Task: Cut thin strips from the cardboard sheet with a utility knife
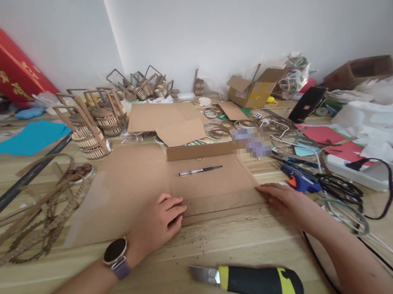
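A large sheet of brown cardboard [132, 177] lies unfolded on the table, with a crease and a low raised flap [200, 151] at its far side. Across its near right part runs a flat brownish strip [223, 202]; I cannot tell whether it is a separate piece. My left hand [163, 218], below a watch, rests on the cardboard near the strip's left end, fingers slightly bent and apart. My right hand [281, 196] touches the strip's right end with stretched fingers. A black pen [201, 170] lies on the cardboard. Nearest me is a utility knife [260, 281], blade pointing left.
Small woven baskets [92, 137] stand at the back left beside blue sheets [30, 137]. Curled brown strips [49, 214] lie at left. To the right are a blue glue gun [301, 178], coiled black cable [339, 188] and a white power strip [357, 172]. An open carton [254, 92] stands behind.
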`<state>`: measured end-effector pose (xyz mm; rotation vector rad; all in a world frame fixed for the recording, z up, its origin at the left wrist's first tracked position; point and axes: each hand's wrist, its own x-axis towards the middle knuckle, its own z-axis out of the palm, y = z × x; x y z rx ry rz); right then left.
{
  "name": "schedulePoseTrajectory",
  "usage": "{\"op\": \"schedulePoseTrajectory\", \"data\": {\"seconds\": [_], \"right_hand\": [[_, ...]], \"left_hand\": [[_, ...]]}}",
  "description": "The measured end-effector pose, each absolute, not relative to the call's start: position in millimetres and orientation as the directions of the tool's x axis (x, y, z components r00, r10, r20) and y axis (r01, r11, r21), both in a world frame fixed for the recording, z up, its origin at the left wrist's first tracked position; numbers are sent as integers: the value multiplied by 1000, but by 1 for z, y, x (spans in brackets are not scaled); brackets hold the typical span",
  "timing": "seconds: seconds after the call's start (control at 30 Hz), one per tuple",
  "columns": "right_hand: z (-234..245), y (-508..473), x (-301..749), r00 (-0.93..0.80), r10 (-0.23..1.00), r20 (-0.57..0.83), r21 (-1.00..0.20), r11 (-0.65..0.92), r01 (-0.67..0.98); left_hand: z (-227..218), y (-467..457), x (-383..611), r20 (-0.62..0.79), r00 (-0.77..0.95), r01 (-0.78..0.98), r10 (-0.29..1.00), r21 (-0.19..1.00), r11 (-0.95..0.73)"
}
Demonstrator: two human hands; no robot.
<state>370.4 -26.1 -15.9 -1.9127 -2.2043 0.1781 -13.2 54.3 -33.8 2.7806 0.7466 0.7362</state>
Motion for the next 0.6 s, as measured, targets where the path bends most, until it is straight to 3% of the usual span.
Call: {"op": "schedulePoseTrajectory", "data": {"seconds": [0.6], "right_hand": [[-22, -25, 374, -122, 988, 91, -269, 143, 952]], "left_hand": [[-37, 55, -14, 445, 759, 404, 475, 249, -880]]}}
